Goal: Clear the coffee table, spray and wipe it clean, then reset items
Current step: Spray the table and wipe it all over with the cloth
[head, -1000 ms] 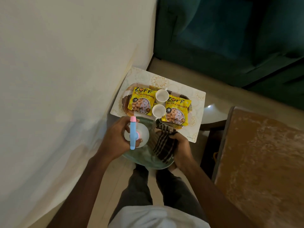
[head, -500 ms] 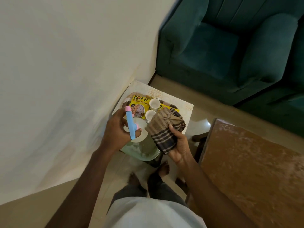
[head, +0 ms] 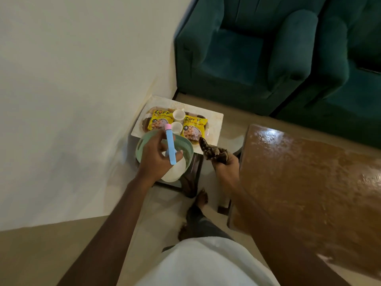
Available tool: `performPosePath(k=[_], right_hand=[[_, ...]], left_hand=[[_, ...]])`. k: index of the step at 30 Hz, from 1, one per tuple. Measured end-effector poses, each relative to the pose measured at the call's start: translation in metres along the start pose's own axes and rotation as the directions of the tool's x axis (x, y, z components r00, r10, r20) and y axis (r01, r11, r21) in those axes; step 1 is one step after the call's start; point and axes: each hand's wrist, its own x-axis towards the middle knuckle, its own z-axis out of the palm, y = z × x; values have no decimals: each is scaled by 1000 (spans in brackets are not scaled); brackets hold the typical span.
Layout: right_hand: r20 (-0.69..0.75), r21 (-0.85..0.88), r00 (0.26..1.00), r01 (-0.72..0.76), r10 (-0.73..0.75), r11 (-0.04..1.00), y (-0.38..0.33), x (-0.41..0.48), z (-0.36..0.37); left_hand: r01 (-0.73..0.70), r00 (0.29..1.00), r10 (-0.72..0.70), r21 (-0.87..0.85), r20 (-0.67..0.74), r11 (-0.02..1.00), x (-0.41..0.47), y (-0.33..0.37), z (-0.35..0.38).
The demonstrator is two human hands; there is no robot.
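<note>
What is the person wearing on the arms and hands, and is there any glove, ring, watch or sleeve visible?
Both forearms are bare up to the frame edge; no sleeve shows on them. The left hand and the right hand have no gloves, and no ring, watch or bracelet is visible. The fingers are uncovered. Lower down, a white garment covers the body.

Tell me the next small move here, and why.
Probably swing both hands right, to the brown coffee table. The left hand already holds the spray bottle, the right hand the checked cloth, and the tabletop looks bare, so spraying seems next.
</note>
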Motion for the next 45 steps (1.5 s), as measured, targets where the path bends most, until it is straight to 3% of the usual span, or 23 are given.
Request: performPosePath(k=[4, 8, 15, 21, 28, 32, 45], right_hand=[[0, -219, 986, 162, -166, 962, 20, -34, -34], [17, -242, 967, 250, -253, 938, 48, -60, -74], [-133, -299, 932, 285, -336, 911, 74, -118, -173], [-251, -333, 907, 248, -339, 910, 104, -160, -284], [-235, -387, 900, 261, -368, 884, 124, -214, -411], [-250, -428, 881, 272, -402, 862, 138, -230, -474], [-466, -443, 800, 159, -378, 882, 189, -237, -654]], left_hand=[[21, 993, -19, -13, 119, 1000, -32, 15, 28], [5, 979, -4, -6, 202, 1000, -62, 30, 59], [-74, 935, 59, 30, 350, 997, -113, 75, 127], [-24, 899, 41, -44, 435, 999, -174, 131, 212], [-139, 874, 130, -17, 468, 990, -247, 195, 327], [-134, 870, 124, -15, 477, 991, -279, 240, 382], [-28, 779, 97, -120, 619, 992, -309, 331, 551]])
